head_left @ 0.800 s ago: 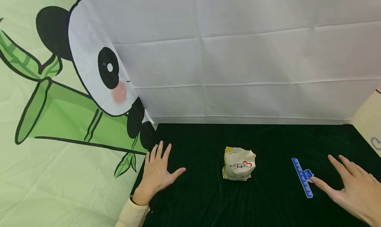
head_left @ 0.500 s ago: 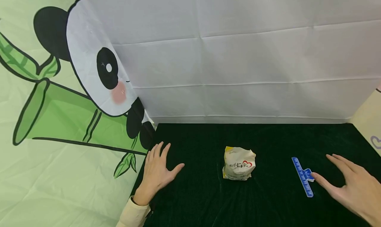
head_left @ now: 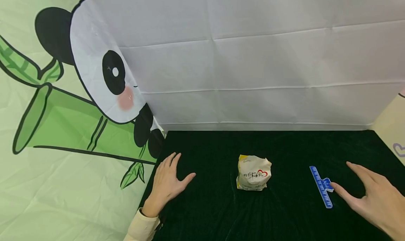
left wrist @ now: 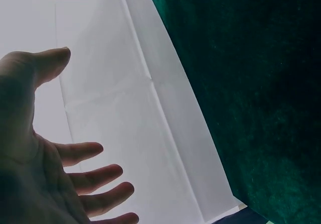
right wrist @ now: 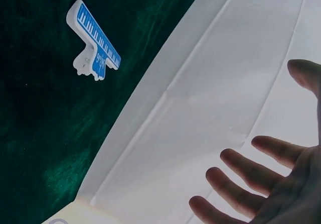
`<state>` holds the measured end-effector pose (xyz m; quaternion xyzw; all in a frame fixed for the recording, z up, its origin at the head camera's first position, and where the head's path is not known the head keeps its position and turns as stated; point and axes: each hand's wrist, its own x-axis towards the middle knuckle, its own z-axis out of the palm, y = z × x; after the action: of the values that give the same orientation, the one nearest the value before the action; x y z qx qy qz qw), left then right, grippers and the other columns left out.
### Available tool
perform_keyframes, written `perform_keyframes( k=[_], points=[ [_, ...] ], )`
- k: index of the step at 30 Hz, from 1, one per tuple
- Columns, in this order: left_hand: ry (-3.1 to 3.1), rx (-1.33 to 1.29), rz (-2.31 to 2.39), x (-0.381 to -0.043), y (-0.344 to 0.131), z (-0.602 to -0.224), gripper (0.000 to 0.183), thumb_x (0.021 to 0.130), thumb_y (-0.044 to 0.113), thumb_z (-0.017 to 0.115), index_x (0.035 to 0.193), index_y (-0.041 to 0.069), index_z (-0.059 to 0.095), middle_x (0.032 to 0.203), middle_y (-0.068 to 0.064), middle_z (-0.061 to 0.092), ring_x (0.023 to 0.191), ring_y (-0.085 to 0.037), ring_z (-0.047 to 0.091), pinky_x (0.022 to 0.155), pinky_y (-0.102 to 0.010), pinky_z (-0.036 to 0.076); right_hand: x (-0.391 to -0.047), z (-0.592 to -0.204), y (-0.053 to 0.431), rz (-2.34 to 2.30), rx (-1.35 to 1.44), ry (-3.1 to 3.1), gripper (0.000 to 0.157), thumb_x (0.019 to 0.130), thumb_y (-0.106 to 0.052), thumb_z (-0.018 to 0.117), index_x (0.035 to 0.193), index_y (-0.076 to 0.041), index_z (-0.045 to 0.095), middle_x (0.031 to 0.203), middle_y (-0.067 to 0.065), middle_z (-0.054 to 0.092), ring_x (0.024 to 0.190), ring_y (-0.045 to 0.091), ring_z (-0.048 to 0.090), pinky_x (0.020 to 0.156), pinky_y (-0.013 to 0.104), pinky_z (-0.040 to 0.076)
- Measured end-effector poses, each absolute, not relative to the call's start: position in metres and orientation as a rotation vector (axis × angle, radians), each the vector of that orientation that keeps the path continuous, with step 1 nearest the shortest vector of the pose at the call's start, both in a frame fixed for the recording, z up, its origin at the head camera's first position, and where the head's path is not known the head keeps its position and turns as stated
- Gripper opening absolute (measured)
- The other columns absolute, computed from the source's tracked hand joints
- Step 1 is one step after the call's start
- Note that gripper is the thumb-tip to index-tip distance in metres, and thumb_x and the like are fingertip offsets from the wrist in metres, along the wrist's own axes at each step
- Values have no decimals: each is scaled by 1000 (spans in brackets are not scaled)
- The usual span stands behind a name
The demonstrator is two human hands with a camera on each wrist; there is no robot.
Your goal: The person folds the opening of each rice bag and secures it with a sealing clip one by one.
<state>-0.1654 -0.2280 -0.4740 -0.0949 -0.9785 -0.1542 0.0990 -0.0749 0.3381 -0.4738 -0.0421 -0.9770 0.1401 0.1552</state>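
Note:
A blue clip (head_left: 321, 187) with a piano-key pattern and white edges lies on the dark green cloth. In the head view, the right hand's thumb tip appears beside the clip's handle; the right wrist view shows the clip (right wrist: 96, 42) well apart from the fingers. My right hand (head_left: 374, 193) holds nothing, its fingers extended and thumb spread. Left of the clip stands a crumpled cream packet (head_left: 254, 174) with a yellow corner, a red heart and printed characters. My left hand (head_left: 167, 184), also with nothing in it, hovers over the cloth's left edge, thumb pointing toward the packet.
Dark green cloth (head_left: 202, 213) covers the table. A creased white sheet (head_left: 259, 65) rises behind it. At the left hangs a light green sheet with a panda and bamboo print (head_left: 72, 118); a cream panel with a heart outline (head_left: 390, 128) borders the right side.
The fingers of both hands have drawn closer together. My right thumb has shifted slightly right and up beside the clip. The packet and clip keep their places on the cloth.

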Motion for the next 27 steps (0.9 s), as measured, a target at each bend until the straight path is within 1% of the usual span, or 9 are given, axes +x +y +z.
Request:
perform_keyframes(
  k=[4,10,15,20,27],
  points=[
    [-2888,-276,-452,-165,-228,-474,97,88,69,74,160,11,46,165,-20,45,149,-45,45,121,-68,37,-75,-476,337,432,-98,-2785,99,92,-57,76,156,8,39,146,43,44,131,63,40,110,77,33],
    [-2857,-293,-416,-164,-228,-476,98,85,68,77,159,11,48,164,-20,46,148,-45,46,119,-68,39,-74,-477,333,438,-95,-2760,93,93,-55,76,151,9,44,145,43,45,129,64,41,110,77,32],
    [-2860,-303,-415,-164,-227,-477,98,86,69,76,159,11,48,165,-19,45,148,-44,46,119,-68,38,-73,-478,329,417,-85,-2707,85,91,-51,78,145,8,52,142,42,49,125,64,42,108,77,33],
    [-2852,-284,-442,-163,-227,-476,96,86,68,77,159,12,49,165,-18,45,149,-43,45,120,-68,37,-73,-478,326,435,-97,-2700,83,91,-50,78,145,8,53,145,40,49,126,63,42,111,77,31],
    [-2873,-241,-477,-163,-226,-475,89,90,63,76,157,10,50,165,-20,46,149,-44,46,120,-69,37,-73,-479,325,448,-104,-2715,81,90,-49,80,142,8,55,143,40,51,123,63,44,106,78,35]
  ],
)
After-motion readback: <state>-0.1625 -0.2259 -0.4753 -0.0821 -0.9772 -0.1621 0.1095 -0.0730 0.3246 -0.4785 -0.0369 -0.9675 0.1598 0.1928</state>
